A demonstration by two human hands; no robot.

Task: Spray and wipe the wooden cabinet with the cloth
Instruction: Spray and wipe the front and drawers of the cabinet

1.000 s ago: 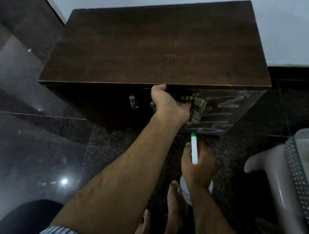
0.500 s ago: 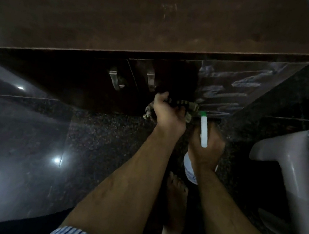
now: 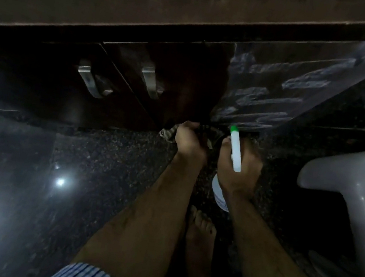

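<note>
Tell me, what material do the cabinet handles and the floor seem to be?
The handles look like brushed metal: silver-grey with a dull sheen. The floor seems polished dark stone, perhaps granite: speckled, and glossy enough to mirror a lamp.

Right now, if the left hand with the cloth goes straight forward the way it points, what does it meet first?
Most likely the lower front of the cabinet. The left hand grips the cloth right at the door's bottom edge; whether the cloth touches it already is unclear.
</note>
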